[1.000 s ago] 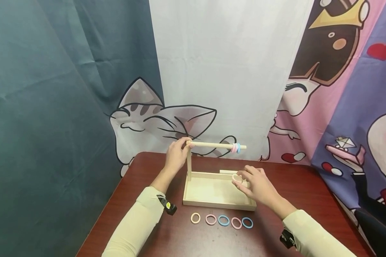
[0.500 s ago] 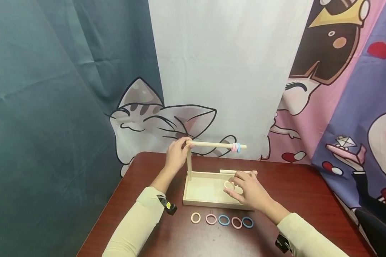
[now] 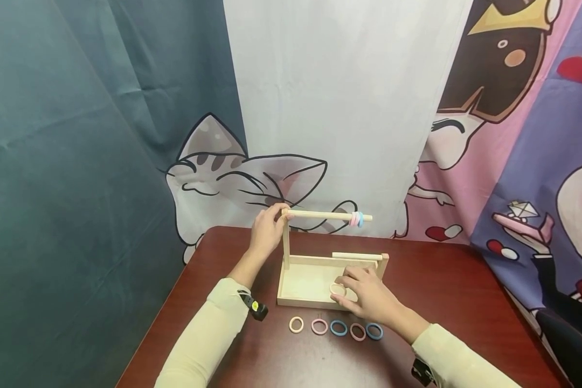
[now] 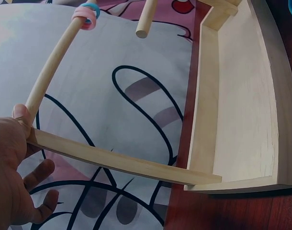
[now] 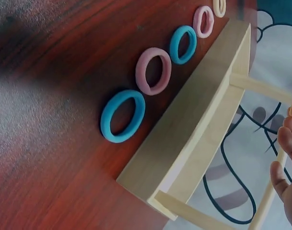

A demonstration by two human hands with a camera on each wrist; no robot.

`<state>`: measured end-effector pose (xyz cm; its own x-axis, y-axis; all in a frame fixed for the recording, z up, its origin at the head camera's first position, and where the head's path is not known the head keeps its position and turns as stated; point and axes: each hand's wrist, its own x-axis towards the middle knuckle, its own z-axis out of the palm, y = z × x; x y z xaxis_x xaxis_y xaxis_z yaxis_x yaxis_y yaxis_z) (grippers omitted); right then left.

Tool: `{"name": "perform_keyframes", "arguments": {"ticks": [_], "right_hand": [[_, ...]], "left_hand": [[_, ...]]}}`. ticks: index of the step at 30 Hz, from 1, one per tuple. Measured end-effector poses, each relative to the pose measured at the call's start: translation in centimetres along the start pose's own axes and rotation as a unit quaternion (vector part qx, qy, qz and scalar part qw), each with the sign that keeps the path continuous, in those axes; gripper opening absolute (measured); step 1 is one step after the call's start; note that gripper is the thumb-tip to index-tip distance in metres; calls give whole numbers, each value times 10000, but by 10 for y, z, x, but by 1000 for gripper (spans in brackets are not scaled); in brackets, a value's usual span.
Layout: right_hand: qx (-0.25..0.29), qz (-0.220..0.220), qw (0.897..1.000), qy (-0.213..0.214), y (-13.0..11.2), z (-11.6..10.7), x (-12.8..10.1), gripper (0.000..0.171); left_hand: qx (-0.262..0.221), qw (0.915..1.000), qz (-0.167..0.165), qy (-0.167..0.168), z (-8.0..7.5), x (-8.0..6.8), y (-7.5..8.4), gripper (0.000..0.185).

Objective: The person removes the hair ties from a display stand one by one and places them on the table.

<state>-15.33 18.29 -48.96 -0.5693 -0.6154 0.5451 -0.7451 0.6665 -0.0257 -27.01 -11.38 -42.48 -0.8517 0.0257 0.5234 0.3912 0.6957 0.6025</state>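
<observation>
sleeves [image 3: 201, 345] — long, pale cream | hands bare | wrists — small black camera units [image 3: 254, 309]

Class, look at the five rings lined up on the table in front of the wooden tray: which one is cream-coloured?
The leftmost ring in the row. It alone is cream; the other four alternate pink and blue.

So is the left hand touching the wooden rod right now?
Touching. The head view shows the left hand with fingers at the free end of the wooden rod, and the left wrist view shows its thumb against that end.
</observation>
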Motion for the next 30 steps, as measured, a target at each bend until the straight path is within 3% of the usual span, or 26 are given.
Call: {"name": "perform_keyframes", "arguments": {"ticks": [16,30], "right_hand": [[140,-251,9989,-358,-21,16,1,26],[188,-385,9911,-1260,-43,27,4,28]], "left_hand": [[-42,10000,22,-26,-1,2,1,33],[-38,10000,-32,-52,-2,0,1,32]]}}
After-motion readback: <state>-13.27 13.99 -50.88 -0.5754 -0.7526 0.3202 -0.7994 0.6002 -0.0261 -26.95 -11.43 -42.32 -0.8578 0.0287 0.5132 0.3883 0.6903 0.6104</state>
